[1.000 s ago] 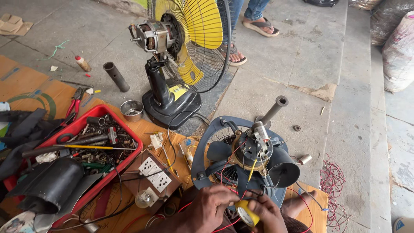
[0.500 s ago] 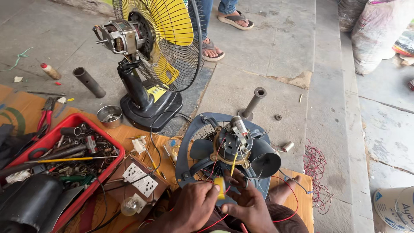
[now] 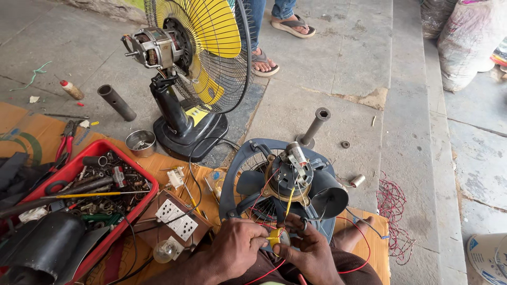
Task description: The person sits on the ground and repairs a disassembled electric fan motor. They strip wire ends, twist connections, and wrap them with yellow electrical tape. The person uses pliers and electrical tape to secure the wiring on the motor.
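**Head view: two hands taping wires on an opened grey fan**

Head view, looking down at a stone floor spread with cardboard. Nearest, at six o'clock, the left hand [image 3: 237,250] and right hand [image 3: 309,253] meet over a small yellow tape roll [image 3: 278,237]. The left fingers are pinched together at the roll's edge; the right hand is closed around the roll and a bundle of red wires [image 3: 264,208]. The wires run up into the grey fan [image 3: 288,182], which lies on its back just beyond the hands, toward twelve o'clock.

The fan's front guard is off, its dark blades and motor hub exposed, and a yellow wire hangs from the hub. Judging by this, the opening-up is done, the wiring joint is mid-way, and closing the fan remains.

At nine o'clock sits a red tray [image 3: 140,179] full of screws, bits and a screwdriver, with a white switch board [image 3: 177,219] and a bare bulb [image 3: 165,250] between tray and hands. Red-handled pliers [image 3: 66,140] lie beyond the tray.

Farther out, at eleven o'clock, a yellow-bladed pedestal fan [image 3: 200,58] stands upright with its rear motor uncovered, a small metal bowl [image 3: 140,141] beside its base. At three o'clock a tangle of red wire [image 3: 393,211] lies on the floor. At twelve o'clock, farthest, another person's sandalled feet [image 3: 264,60] stand.
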